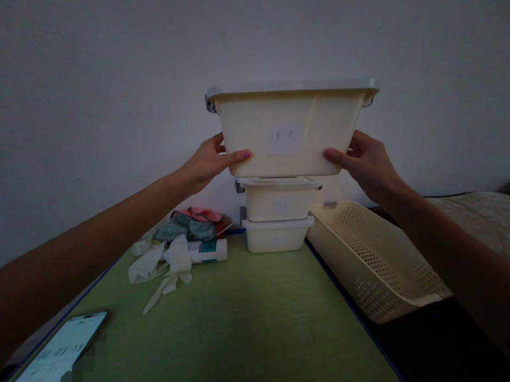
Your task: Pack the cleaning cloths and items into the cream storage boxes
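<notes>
Between my two hands is a large cream storage box (258, 123) with a pale lid, grey side latches and a paper label on its front. My left hand (209, 160) grips its lower left corner, thumb on the front face. On the right side my right hand (368, 160) does the same. Both hands' other fingers are partly hidden behind the box. Directly below stands a smaller lidded box (258, 202), stacked on another lidded box (256, 239) on the table. I cannot tell whether the large box touches the lid under it.
A green table (248, 316) carries a phone (65, 346) at its left edge. Crumpled white gloves (148, 265), a white bottle (220, 250) and coloured cloths (187, 226) lie at the back left. A perforated cream basket (373, 297) stands beyond the right edge, beside a patterned cushioned surface (480, 217).
</notes>
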Available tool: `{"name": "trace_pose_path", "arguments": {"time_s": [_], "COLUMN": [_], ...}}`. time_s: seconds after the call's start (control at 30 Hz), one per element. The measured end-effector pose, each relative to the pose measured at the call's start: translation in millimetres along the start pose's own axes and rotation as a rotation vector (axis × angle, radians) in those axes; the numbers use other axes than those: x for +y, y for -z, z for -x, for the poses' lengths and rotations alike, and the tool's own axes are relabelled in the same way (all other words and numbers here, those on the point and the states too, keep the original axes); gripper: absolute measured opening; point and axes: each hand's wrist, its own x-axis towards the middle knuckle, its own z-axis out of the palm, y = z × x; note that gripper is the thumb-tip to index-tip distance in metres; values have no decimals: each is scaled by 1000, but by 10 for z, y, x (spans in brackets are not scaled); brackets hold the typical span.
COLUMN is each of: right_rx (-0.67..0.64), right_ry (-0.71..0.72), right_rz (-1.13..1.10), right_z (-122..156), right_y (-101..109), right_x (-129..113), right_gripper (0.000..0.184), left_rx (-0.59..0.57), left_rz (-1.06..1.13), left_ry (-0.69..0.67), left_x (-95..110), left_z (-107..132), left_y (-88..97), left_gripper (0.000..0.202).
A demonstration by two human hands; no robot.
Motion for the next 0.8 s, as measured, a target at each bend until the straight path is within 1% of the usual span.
{"name": "trace_pose_path", "arguments": {"time_s": [0.1, 0.23, 0.33, 0.4, 0.53, 0.63, 0.8], "right_rx": [-8, -24, -22, -27, -57, -81, -150], "right_ry": [19, 33, 18, -23, -128, -206, -240], "right_rz": [23, 53, 60, 45, -8, -42, -56], "right_z": [257, 606, 864, 1043, 1424, 1705, 2076], "right_y": [-43, -153, -260, -338, -508, -644, -856], "right_x": [-199, -417, -529, -573, -603, -583, -447], "right_gripper": [50, 47, 47, 47, 49, 50, 61], "left_rx": [-3, 27, 37, 44, 48, 39, -13], "left_rz": [-9, -28, -55, -78, -76, -78, -208], "left_ry": [4, 41, 78, 108, 206, 253, 287], "left_x": [122, 255, 315, 328, 306, 256, 107], "left_z": [304, 718, 1033, 1242, 1650, 1932, 2310], "left_y": [74, 199, 293, 344, 415, 467, 586], "left_gripper": [55, 59, 59, 59, 61, 61, 68]}}
